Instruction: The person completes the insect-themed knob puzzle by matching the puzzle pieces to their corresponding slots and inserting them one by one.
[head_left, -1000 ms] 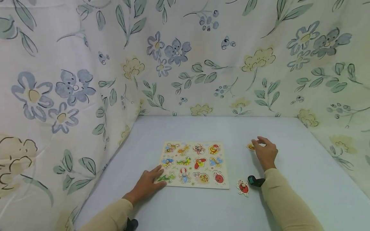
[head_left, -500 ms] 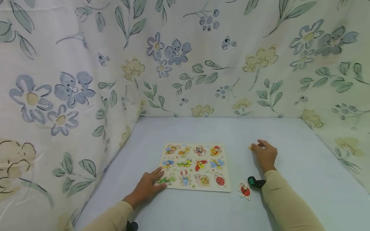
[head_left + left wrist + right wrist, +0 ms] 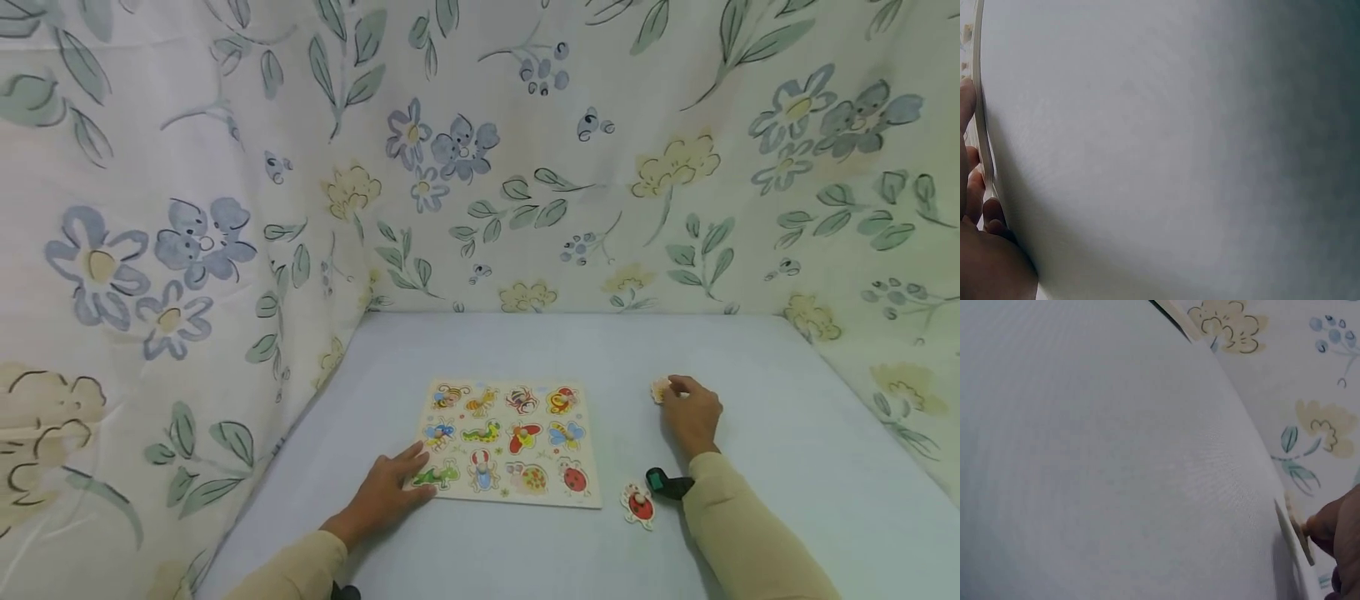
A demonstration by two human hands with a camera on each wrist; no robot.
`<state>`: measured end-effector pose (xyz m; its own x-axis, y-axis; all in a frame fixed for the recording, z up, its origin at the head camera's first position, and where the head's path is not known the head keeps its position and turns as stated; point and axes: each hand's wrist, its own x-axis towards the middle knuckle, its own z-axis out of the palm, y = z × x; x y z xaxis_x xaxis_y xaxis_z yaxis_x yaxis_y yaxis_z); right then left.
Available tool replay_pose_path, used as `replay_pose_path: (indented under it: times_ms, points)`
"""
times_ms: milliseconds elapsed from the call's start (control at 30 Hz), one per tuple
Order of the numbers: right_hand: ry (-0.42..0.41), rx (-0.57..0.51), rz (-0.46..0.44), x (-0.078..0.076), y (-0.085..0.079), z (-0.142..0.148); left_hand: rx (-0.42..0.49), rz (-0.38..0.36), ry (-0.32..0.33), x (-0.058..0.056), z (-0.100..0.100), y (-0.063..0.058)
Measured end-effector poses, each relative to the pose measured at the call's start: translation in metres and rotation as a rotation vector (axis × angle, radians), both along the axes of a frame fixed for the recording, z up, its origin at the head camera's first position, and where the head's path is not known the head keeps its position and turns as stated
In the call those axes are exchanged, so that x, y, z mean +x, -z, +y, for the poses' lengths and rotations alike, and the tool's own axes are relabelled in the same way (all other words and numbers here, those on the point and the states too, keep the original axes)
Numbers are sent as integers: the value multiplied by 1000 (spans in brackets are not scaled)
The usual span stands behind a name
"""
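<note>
In the head view, a wooden insect puzzle board (image 3: 495, 492) lies flat on the white table. My left hand (image 3: 382, 496) rests at its lower left corner, fingers extended over the edge; the left wrist view shows the fingers (image 3: 967, 103) against the board's side. Right of the board, my right hand (image 3: 693, 414) pinches a small puzzle piece (image 3: 660, 391) with a pale border. In the right wrist view, fingertips (image 3: 1325, 528) grip the piece's knob, close to the tabletop; its picture is hardly visible. A red ladybug piece (image 3: 639, 505) with a knob lies near the right wrist.
The white table (image 3: 480, 550) ends at a flower-printed cloth (image 3: 525, 233) along the back and sides. Several pictures on the board carry knobs. A dark band with a small device (image 3: 667, 483) sits on the right wrist.
The piece in my right hand has changed its tilt, so its coloured spots show less now. My left hand stays on the board. The head view has shifted slightly.
</note>
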<state>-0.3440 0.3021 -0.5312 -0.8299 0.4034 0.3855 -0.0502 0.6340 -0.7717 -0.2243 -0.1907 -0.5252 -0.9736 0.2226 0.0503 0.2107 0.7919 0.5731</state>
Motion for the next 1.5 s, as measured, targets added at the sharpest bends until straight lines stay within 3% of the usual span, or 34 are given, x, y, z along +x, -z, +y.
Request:
replay_pose_path:
  times_ms: [267, 400, 567, 800, 933, 1100, 1500]
  points:
    - [-37, 32, -18, 1, -4, 1, 13, -12, -10, 1, 2, 1]
    - [-23, 18, -66, 6, -4, 0, 14, -19, 12, 3, 1, 2]
    - [12, 22, -32, 10, -3, 4, 19, -3, 29, 5, 3, 1]
    - [39, 42, 23, 14, -27, -3, -6, 0, 36, 3, 2, -1]
    - [25, 7, 76, 21, -46, -16, 6, -3, 29, 1, 1, -4]
    - [-25, -13, 220, 30, -64, -36, 8, -10, 17, 0, -1, -7]
    - [-168, 45, 421, 54, -81, -78, 1, -10, 11, 1, -5, -6]
